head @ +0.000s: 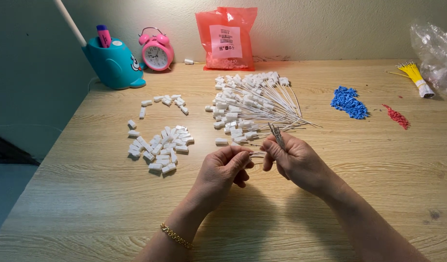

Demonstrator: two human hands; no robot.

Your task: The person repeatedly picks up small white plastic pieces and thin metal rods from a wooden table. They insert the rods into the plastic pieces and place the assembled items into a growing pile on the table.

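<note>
Pinching thin white wire [256,154] between left hand [223,170] and right hand [293,157].

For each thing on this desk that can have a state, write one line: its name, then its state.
left hand: pinching a white piece
right hand: gripping a thin metal tool
wired white connectors: fanned in a pile
loose white housings: scattered
red bag: upright against wall
yellow wires: bundled
</note>
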